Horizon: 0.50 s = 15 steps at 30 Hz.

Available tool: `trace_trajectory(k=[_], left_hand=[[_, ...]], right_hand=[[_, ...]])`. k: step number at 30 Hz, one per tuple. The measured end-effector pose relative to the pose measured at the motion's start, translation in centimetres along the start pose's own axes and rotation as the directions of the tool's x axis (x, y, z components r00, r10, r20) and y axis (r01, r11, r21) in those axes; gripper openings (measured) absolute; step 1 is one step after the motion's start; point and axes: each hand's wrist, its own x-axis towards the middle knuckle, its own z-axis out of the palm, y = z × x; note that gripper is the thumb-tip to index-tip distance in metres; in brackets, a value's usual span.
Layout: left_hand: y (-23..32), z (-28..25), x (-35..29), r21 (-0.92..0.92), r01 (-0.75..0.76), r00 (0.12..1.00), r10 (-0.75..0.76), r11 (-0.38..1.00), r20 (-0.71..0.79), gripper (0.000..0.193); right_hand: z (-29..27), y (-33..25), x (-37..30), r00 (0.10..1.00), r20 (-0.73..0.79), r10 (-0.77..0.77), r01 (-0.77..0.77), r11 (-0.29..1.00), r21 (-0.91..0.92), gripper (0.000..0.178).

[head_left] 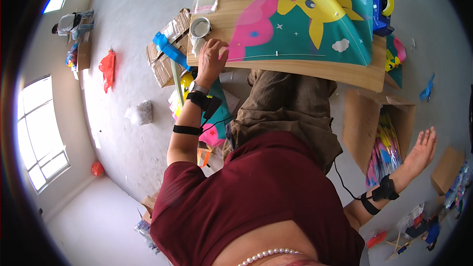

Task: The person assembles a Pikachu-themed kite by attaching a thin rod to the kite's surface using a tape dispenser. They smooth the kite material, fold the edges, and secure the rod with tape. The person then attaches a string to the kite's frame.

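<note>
A printed plastic kite (290, 42) in teal and pink, with a yellow cartoon figure, lies on the wooden table (340, 75). One thin white rod (276, 54) runs along its near edge. My left hand (213, 59) is at the kite's left corner, its fingers loosely bent and apart, the fingertips beside the pink edge. A roll of tape (200, 27) stands just beyond that hand. Out to the right, my right hand (421, 152) is raised off the table with its fingers stretched, holding nothing. An open carton (357, 130) of colourful bagged packs sits nearest to it.
At the table's right edge is a blue tape dispenser (382, 10) with a yellow roll. Flattened cardboard (172, 44) and a blue strip (170, 49) are at its left side. A red bag (107, 70) and a clear plastic bag (140, 113) lie on the floor.
</note>
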Motion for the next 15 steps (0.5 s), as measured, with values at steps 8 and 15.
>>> trace_trajectory(k=[8, 15], left_hand=[[-1.5, -0.2, -2.2, 0.026, -0.032, 0.989, 0.028, 0.999, 0.148, 0.02], [-1.6, -0.3, -2.4, 0.054, 0.022, 0.983, -0.031, 0.998, 0.181, 0.023]], right_hand=[[0.7, -0.4, -0.2, 1.0, 0.013, -0.005, 0.005, 1.0, -0.006, 0.032], [0.5, -0.3, -0.3, 1.0, 0.011, -0.002, 0.002, 1.0, -0.005, 0.032]])
